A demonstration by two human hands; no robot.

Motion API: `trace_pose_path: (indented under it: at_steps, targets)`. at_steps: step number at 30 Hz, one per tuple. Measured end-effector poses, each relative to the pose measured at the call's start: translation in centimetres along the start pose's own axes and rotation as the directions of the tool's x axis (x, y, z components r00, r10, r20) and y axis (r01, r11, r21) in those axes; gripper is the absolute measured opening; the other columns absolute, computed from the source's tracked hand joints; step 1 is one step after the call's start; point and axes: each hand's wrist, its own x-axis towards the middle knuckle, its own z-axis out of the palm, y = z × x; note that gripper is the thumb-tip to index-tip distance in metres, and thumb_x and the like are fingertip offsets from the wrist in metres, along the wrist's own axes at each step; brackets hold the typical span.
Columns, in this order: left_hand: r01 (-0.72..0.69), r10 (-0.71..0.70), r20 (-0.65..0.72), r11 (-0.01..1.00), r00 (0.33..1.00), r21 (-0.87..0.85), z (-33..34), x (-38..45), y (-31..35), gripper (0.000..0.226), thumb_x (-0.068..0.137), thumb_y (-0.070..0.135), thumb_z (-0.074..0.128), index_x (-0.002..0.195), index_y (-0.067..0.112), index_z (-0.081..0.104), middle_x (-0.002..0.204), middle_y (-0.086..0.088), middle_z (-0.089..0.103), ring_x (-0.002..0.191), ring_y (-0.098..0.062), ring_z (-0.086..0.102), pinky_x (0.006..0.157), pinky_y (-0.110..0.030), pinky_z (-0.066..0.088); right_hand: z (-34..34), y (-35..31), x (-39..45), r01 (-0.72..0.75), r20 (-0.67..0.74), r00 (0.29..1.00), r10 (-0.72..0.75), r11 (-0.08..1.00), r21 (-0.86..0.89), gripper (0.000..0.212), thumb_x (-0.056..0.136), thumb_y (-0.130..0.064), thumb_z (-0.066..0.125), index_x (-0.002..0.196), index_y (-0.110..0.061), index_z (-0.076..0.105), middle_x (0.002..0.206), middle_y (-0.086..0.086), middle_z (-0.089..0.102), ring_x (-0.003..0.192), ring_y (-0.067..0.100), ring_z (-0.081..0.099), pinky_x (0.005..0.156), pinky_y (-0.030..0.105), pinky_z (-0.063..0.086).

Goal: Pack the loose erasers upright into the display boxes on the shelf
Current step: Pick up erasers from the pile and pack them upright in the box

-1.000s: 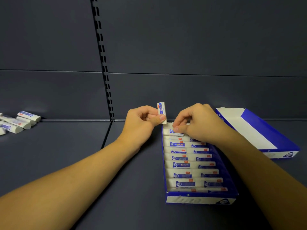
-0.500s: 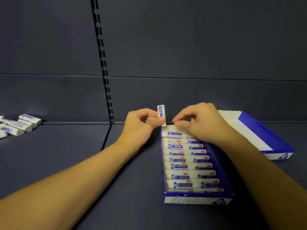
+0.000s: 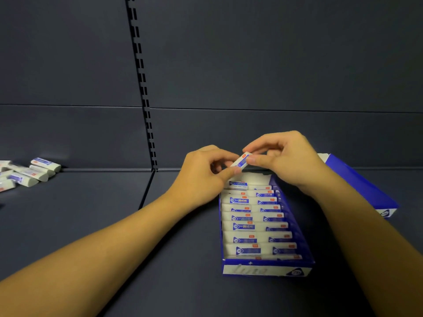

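Observation:
A blue and white display box [image 3: 265, 269] lies on the dark shelf, filled with two columns of white erasers in blue sleeves. Above its far end a single eraser [image 3: 240, 160] is held tilted between both hands. My left hand [image 3: 206, 175] pinches its lower end with thumb and fingers. My right hand [image 3: 283, 156] pinches its upper end. Several loose erasers [image 3: 29, 173] lie in a pile at the far left of the shelf.
A second blue and white box [image 3: 366, 191] lies behind my right forearm at the right. A slotted upright [image 3: 144, 88] runs down the dark back panel. The shelf floor has a seam left of the full box.
The eraser my left hand held upright has tipped to the right, and my right hand has risen from the box's far row to pinch its upper end.

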Motion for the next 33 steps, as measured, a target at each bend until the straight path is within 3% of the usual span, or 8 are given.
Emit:
trace_pose_path:
  at_steps: [4, 9, 12, 15, 18, 21, 26, 33]
  targets:
    - [0.066, -0.067, -0.060, 0.998, 0.996, -0.018, -0.4, 0.0, -0.9, 0.016, 0.095, 0.017, 0.066, 0.107, 0.020, 0.076, 0.095, 0.008, 0.068, 0.084, -0.007, 0.061, 0.074, -0.013, 0.044, -0.9, 0.2, -0.3, -0.051, -0.028, 0.998, 0.059, 0.972, 0.228, 0.013, 0.082, -0.003, 0.078, 0.093, -0.010, 0.077, 0.071, 0.001, 0.074, 0.047, 0.002, 0.057, 0.050, 0.009, 0.041]
    - [0.123, -0.120, -0.057, 0.992, 0.991, 0.043, -0.2, -0.5, -2.1, 0.016, 0.093, 0.011, 0.066, 0.102, 0.018, 0.077, 0.094, 0.005, 0.068, 0.079, -0.004, 0.058, 0.073, -0.007, 0.041, -2.1, 0.9, -0.6, -0.093, -0.005, 0.995, 0.099, 0.948, 0.303, 0.008, 0.082, -0.007, 0.078, 0.089, -0.011, 0.079, 0.072, 0.021, 0.070, 0.048, 0.013, 0.037, 0.045, 0.023, 0.029]
    - [0.123, -0.121, -0.029, 0.989, 0.992, 0.087, 0.1, -0.6, -2.3, 0.018, 0.091, 0.009, 0.066, 0.101, 0.018, 0.077, 0.092, 0.005, 0.067, 0.077, -0.003, 0.058, 0.072, -0.005, 0.039, -2.5, 1.0, -0.6, -0.160, 0.040, 0.987, 0.155, 0.957, 0.242, 0.007, 0.080, -0.010, 0.081, 0.086, -0.009, 0.078, 0.066, 0.013, 0.069, 0.045, 0.010, 0.038, 0.044, 0.020, 0.029]
    - [0.105, -0.105, -0.006, 0.989, 0.994, 0.108, 0.2, -0.6, -2.2, 0.018, 0.091, 0.010, 0.065, 0.101, 0.018, 0.077, 0.089, 0.007, 0.065, 0.076, 0.000, 0.058, 0.071, -0.004, 0.038, -2.2, 1.1, -0.7, -0.251, 0.057, 0.967, 0.247, 0.965, 0.071, 0.007, 0.078, -0.013, 0.083, 0.081, -0.010, 0.078, 0.062, -0.001, 0.071, 0.043, 0.001, 0.052, 0.043, 0.013, 0.035]
    - [0.091, -0.093, 0.014, 0.988, 0.996, 0.123, 0.2, -0.6, -2.2, 0.017, 0.090, 0.009, 0.065, 0.099, 0.017, 0.077, 0.086, 0.007, 0.064, 0.074, 0.002, 0.057, 0.071, -0.004, 0.038, -1.7, 1.4, -0.6, -0.301, 0.019, 0.953, 0.303, 0.951, -0.066, 0.011, 0.077, -0.024, 0.086, 0.077, -0.016, 0.077, 0.066, -0.007, 0.073, 0.069, 0.006, 0.070, 0.059, 0.022, 0.049]
    - [0.070, -0.077, 0.041, 0.986, 0.996, 0.148, 0.3, -0.6, -2.2, 0.017, 0.091, 0.009, 0.064, 0.096, 0.016, 0.077, 0.086, 0.006, 0.065, 0.079, -0.001, 0.057, 0.070, -0.004, 0.037, -1.4, 1.3, -0.6, -0.329, -0.013, 0.944, 0.330, 0.938, -0.106, 0.015, 0.077, -0.028, 0.085, 0.076, -0.018, 0.075, 0.067, -0.007, 0.074, 0.077, 0.010, 0.072, 0.066, 0.029, 0.055]
    - [0.060, -0.069, 0.051, 0.985, 0.996, 0.160, 0.3, -0.7, -2.3, 0.017, 0.090, 0.009, 0.063, 0.093, 0.018, 0.077, 0.085, 0.006, 0.067, 0.083, -0.006, 0.058, 0.071, -0.005, 0.037, -1.1, 1.4, -0.6, -0.307, -0.038, 0.952, 0.305, 0.945, -0.110, 0.012, 0.078, -0.027, 0.085, 0.082, -0.021, 0.076, 0.069, -0.011, 0.073, 0.080, 0.008, 0.072, 0.066, 0.026, 0.053]
    - [0.098, -0.105, 0.059, 0.989, 0.993, 0.107, 0.3, -0.7, -2.2, 0.008, 0.088, 0.016, 0.071, 0.088, 0.021, 0.077, 0.080, 0.006, 0.064, 0.075, -0.008, 0.058, 0.069, -0.009, 0.040, -1.4, 1.5, -0.6, -0.315, 0.025, 0.946, 0.322, 0.938, -0.146, 0.009, 0.081, -0.024, 0.083, 0.078, -0.019, 0.076, 0.070, -0.010, 0.074, 0.081, 0.008, 0.072, 0.069, 0.028, 0.057]
